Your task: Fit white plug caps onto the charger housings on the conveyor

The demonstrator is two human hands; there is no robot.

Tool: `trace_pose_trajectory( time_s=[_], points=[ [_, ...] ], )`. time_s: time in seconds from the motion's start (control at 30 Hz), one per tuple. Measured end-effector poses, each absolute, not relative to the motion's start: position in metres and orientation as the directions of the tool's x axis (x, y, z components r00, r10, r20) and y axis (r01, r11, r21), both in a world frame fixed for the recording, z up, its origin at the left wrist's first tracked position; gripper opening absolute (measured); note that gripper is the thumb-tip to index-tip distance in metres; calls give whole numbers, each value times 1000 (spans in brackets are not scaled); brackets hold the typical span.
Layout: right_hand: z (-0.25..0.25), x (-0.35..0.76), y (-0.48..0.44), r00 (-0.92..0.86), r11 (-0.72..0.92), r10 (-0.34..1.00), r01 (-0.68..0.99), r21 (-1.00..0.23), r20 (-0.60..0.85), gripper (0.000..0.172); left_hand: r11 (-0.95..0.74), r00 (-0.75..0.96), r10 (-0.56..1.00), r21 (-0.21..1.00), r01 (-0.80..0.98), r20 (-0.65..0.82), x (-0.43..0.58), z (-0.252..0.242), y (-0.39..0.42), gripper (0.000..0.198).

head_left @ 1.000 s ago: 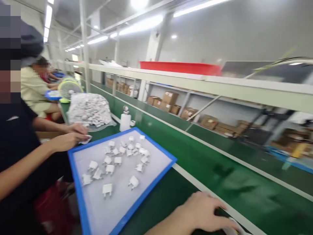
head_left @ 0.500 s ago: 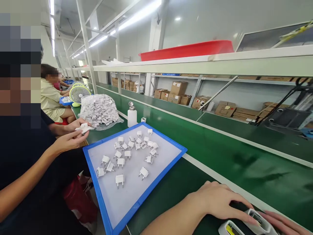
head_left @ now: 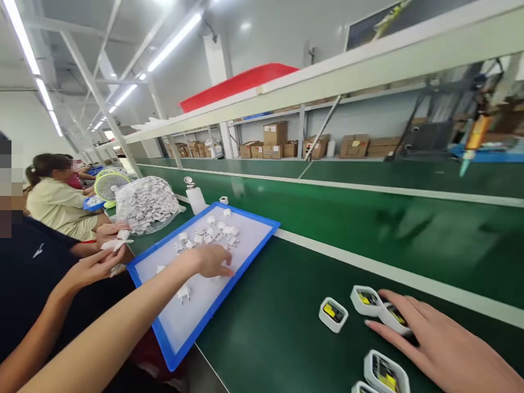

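My left hand [head_left: 215, 261] reaches over the blue-rimmed tray [head_left: 221, 305], thumb and fingers apart, with nothing visible between them. Around it on the tray lie several white two-pin plug pieces [head_left: 184, 293], some hidden behind my forearm. On the green bench, my right hand [head_left: 434, 333] has its thumb and fingers on either side of a white charger housing [head_left: 395, 317], partly covering it. That housing touches another white housing [head_left: 365, 300] with black and yellow parts inside. A separate housing [head_left: 333, 314] sits to the left, and a larger-looking one [head_left: 386, 372] lies nearer me.
A plastic bag of white pieces [head_left: 147, 204] and a white pump bottle [head_left: 195, 200] stand beyond the tray. At the left, a co-worker's hands [head_left: 102, 262] hold white pieces. A shelf with a red bin [head_left: 241, 87] runs overhead; an orange-handled tool [head_left: 477, 136] hangs at right.
My left hand has moved from the housings at right to over the tray. The view has turned right, bringing more housings and my right hand into sight.
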State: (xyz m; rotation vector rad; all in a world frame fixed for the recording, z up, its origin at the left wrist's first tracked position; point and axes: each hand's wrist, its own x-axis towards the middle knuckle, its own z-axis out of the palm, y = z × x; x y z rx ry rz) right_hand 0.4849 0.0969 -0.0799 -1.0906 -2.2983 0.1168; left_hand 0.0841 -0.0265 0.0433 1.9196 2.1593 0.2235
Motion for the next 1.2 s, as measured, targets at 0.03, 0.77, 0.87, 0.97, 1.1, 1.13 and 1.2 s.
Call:
trace_pose_trajectory(
  time_s=[0.03, 0.77, 0.87, 0.97, 1.1, 1.13, 1.2],
  points=[
    [-76, 484, 91, -513, 640, 760, 697, -324, 399, 71, 127, -102, 988, 247, 961, -113, 76, 40, -34, 27],
    [-55, 487, 62, -115, 339, 939, 147, -929, 325, 30, -192, 408, 913, 868, 458, -13, 262, 18, 15, 61],
    [-59, 488, 75, -52, 232, 972, 58, -971, 229, 34, -307, 491, 867, 686, 659, -84, 250, 3, 20, 37],
    [-59, 488, 79, -44, 188, 981, -15, -982, 188, 37, -391, 525, 849, 589, 707, -67, 262, -9, 28, 26],
    [-60, 491, 80, -31, 155, 987, -98, -983, 159, 40, -537, 607, 794, 519, 665, 44, 290, -15, 46, 23],
    [-61, 493, 80, -29, 146, 988, -115, -983, 150, 41, -570, 635, 770, 516, 639, 65, 294, -16, 51, 22],
    [-62, 494, 81, -23, 129, 991, -139, -982, 134, 41, -604, 674, 734, 537, 589, 86, 299, -17, 59, 20]
  ],
)
